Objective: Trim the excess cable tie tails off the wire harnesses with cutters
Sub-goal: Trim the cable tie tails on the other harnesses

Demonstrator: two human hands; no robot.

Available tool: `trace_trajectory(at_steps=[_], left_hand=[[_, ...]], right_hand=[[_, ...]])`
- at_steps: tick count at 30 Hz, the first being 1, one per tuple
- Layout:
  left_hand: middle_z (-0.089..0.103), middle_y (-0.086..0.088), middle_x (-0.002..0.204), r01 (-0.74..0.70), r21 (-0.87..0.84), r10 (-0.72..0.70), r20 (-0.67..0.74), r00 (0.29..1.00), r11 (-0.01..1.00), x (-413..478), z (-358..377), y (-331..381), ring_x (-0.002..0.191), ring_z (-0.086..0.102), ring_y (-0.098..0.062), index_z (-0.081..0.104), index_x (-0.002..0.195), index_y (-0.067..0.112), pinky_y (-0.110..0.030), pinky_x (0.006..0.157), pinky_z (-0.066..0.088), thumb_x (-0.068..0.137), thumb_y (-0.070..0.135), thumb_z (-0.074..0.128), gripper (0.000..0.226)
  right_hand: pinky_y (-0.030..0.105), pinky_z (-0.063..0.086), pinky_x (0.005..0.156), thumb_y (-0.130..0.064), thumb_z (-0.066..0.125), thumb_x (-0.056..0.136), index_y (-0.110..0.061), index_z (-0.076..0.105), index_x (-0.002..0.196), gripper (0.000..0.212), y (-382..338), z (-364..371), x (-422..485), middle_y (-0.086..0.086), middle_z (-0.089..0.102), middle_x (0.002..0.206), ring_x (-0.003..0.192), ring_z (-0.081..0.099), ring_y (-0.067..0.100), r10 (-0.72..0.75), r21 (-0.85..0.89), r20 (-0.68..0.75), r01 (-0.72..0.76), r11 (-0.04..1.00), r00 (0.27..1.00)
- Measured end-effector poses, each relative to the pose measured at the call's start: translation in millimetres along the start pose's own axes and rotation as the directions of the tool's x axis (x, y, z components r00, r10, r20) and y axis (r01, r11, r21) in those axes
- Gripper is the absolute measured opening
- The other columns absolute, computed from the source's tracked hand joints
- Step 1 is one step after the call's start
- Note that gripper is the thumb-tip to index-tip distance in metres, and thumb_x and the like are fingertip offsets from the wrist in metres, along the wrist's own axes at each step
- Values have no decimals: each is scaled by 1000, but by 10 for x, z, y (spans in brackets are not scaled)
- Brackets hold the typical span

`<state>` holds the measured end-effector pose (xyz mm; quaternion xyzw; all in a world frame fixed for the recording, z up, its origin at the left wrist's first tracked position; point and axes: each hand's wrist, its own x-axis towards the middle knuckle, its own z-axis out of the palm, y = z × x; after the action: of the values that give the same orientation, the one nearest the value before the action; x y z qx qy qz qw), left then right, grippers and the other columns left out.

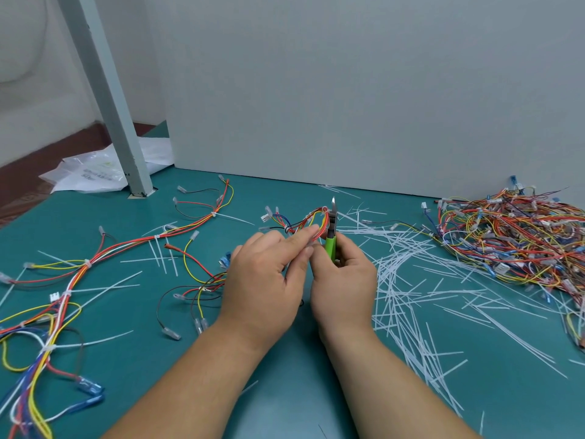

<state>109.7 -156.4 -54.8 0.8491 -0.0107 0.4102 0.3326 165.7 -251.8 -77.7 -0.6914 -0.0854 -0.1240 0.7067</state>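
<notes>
The right hand (343,280) grips the green cutters (330,239), whose blades stand just above its fingers. Beside it, the left hand (262,274) pinches the wire harness (311,220) against them. The blades are best seated flush on the tie head, clear of the wires.

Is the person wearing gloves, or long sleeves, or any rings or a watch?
No. The left hand and the right hand are both bare, with no gloves and no rings that show. The left forearm and the right forearm are bare too, all the way to the picture's bottom edge. No sleeve, watch or bracelet is in view.
</notes>
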Motion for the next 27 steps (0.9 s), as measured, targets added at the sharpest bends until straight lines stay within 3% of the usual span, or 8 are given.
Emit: trace_trajectory(at_steps=[15,27], left_hand=[[42,7,69,5,-3,-5,-4,1000,1000,11,-16,6,70,47,-20,72,127,28,-48,64,46,99,28,57,31],[43,7,69,-2,7,2,-2,1000,1000,15,-22,17,70,48,-21,72,125,27,-48,64,46,99,28,57,30]], right_hand=[[34,23,55,-28,66,82,0,61,83,28,-20,-15,14,1,33,64,61,27,16,-20,-2,-14,20,1000,1000],[33,28,55,-29,67,82,-4,62,84,25,0,5,6,-3,38,62,59,30,15,-27,-23,-33,26,999,999]])
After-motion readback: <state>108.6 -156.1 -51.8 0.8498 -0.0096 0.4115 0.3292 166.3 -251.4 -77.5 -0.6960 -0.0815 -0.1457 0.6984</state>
